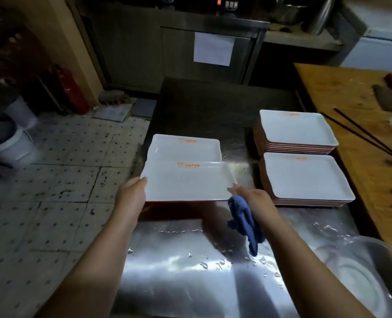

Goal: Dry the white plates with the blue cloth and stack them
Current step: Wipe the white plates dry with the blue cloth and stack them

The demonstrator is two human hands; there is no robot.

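Note:
I hold a white rectangular plate (186, 182) with an orange logo level above the wet steel counter (190, 260). My left hand (133, 193) grips its left edge. My right hand (250, 198) grips the plate's right corner and also holds the blue cloth (245, 221), which hangs down below the wrist. Just behind the held plate lies another white plate (186, 145) on the counter. To the right stand two stacks of white plates, a far stack (296, 129) and a near stack (305, 177).
A wooden table (355, 106) runs along the right, with dark chopsticks (365, 134) and a cleaver (388, 97). A steel basin (355, 271) sits at the counter's near right. Tiled floor with buckets (9, 141) lies on the left. Water drops cover the counter.

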